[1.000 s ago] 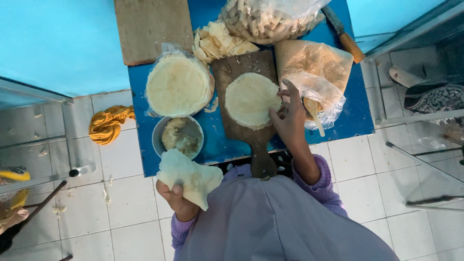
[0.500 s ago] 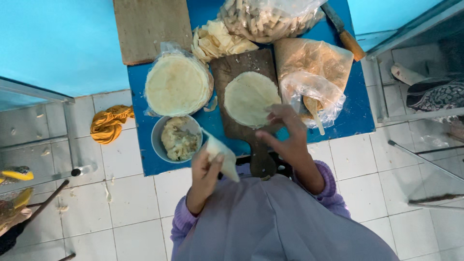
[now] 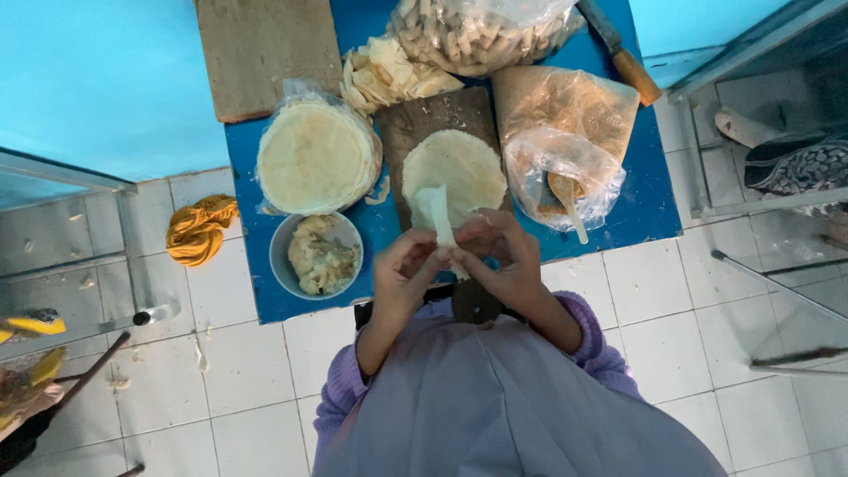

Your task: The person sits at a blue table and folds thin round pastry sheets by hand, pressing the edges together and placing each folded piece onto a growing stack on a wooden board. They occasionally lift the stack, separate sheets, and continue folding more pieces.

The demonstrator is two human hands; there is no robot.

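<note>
The folded wrapper [image 3: 436, 215], a pale thin sheet, stands upright between both hands, directly over the near edge of the wooden board [image 3: 433, 119]. The left hand [image 3: 402, 274] grips its lower end from the left with closed fingers; the right hand [image 3: 499, 252] pinches the same end from the right, the fingertips of the two hands meeting at the sheet.

On the board, just behind the folded wrapper, lies a flat round wrapper [image 3: 459, 163]. Left of the board sits a stack of round wrappers [image 3: 314, 155] in clear plastic, and nearer the person a grey bowl of filling [image 3: 318, 256]. Right of the board is a plastic bag [image 3: 565, 172] with a spoon inside. All rest on the blue table [image 3: 658, 199].
</note>
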